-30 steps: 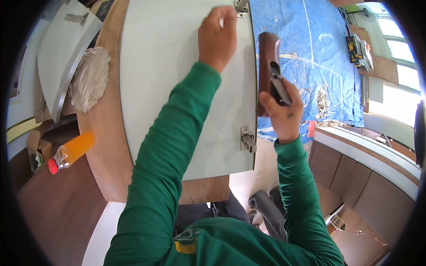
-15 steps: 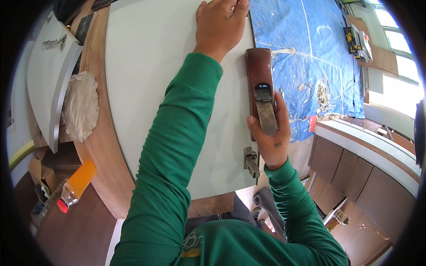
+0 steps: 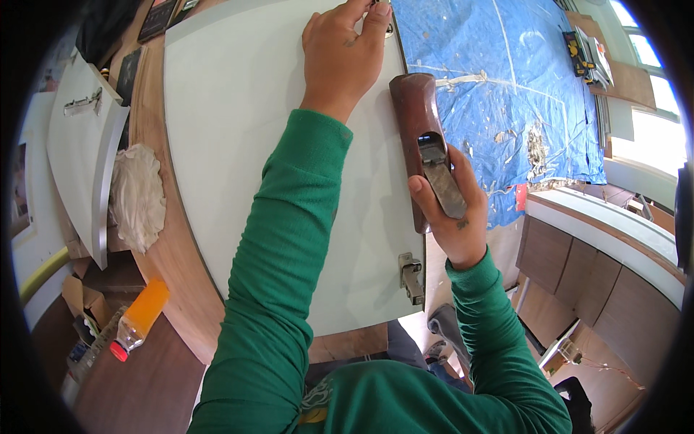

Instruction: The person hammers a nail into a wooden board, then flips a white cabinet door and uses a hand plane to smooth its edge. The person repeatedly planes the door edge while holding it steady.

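The left hand point(image 3: 340, 54) is pressing flat and open on the pale door panel point(image 3: 238, 130) near its far edge. The right hand point(image 3: 455, 217) is gripping a wooden plane point(image 3: 419, 137), which is sitting on the panel's right edge, beyond the hinge point(image 3: 410, 278).

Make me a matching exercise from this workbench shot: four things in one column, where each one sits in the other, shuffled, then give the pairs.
Things:
1. brown wooden hand plane
2. orange plastic bottle with red cap
3. metal cabinet hinge
4. crumpled pale cloth

Places:
A. on the wooden bench top, left of the pale grey door panel
B. fixed at the panel's right edge, near the person
C. along the panel's right edge, in the right hand
D. low at the left, past the bench's edge

Pairs: 1-C, 2-D, 3-B, 4-A
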The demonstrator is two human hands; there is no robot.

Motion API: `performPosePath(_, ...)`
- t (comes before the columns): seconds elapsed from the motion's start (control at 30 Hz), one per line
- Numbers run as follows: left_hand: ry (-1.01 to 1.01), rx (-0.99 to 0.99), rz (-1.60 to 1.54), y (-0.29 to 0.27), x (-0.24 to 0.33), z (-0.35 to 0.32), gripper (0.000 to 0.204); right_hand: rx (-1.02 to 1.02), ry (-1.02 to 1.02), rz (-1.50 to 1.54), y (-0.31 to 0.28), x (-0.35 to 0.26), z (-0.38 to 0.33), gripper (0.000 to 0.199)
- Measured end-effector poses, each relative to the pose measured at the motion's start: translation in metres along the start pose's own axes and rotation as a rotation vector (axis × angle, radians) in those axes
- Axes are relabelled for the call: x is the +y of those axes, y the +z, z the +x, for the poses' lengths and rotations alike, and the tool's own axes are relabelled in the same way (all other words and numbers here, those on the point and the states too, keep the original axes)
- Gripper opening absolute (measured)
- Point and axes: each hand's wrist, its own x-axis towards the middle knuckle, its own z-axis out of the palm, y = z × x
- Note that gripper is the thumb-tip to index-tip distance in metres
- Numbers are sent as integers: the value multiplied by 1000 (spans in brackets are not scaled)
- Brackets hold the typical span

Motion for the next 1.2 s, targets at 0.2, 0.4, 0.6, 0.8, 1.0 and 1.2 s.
performPosePath(0.2, 11, 37, 15, -1, 0, 0, 35, 41, -54, 25, -5, 18, -28, 71)
performPosePath(0.4, 12, 47, 32, -1, 1, -1, 34, 42, -62, 60, -2, 21, -28, 75)
performPosePath(0.6, -158, 21, -29, 0, 3, -6, 37, 82, -66, 56, 6, 18, 0, 73)
performPosePath(0.8, -206, 26, -69, 1, 3, -8, 41, 105, -98, 93, 10, 19, 11, 72)
performPosePath(1.0, -193, 33, -43, 0, 3, -8, 41, 134, -117, 95, 16, 16, 26, 69)
performPosePath(1.2, -172, 26, 26, 0, 2, -7, 40, 217, -65, 175, 21, 13, 85, 66)
